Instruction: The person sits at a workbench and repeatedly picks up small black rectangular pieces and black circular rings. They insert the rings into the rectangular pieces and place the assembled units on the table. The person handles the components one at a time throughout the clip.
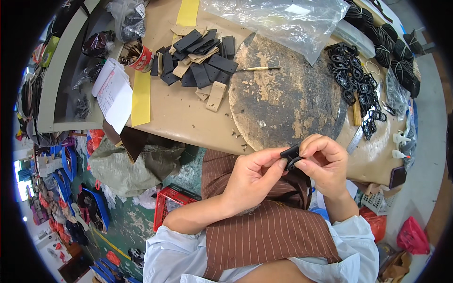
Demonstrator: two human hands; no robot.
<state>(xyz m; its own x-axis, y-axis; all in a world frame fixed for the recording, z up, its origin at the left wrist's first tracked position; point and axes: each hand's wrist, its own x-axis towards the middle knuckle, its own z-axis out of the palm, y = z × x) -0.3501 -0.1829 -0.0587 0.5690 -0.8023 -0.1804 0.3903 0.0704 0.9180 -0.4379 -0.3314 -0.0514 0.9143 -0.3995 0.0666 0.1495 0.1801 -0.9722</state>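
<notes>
Strip [289,151] pinched, slip risk

Left hand [255,175] and right hand [326,164] both grip it, thumbs against fingers, black curved piece [292,163] just beneath; join hidden. Spot: round board's [283,108] 6 o'clock edge. Uneven pinch could slip them. Thin tool [257,69], 11 o'clock, could roll if bumped. Strip pile [200,75], 10-11 o'clock, could spill if brushed.

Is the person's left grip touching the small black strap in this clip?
Touching. The head view shows the left grip pinching the small black strap, its thumb tip against the piece with no gap visible.
</notes>
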